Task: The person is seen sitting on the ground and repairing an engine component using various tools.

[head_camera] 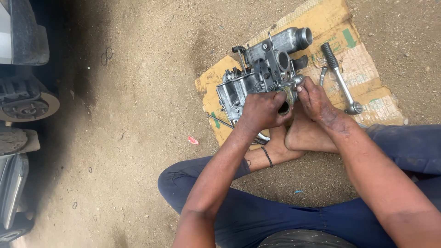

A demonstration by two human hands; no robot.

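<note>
A grey metal engine part with ports and a round outlet lies on a piece of cardboard spread on the sandy ground. My left hand grips the near side of the part, fingers curled around a small round opening. My right hand pinches a small fitting on the part's right edge. Both hands are dark with grease. My bare feet rest just under the part, and my legs in blue trousers are crossed.
A ratchet wrench with a black grip lies on the cardboard to the right. At the left edge stand a vehicle's brake disc and body parts. A small red scrap and rubber rings lie on the sand.
</note>
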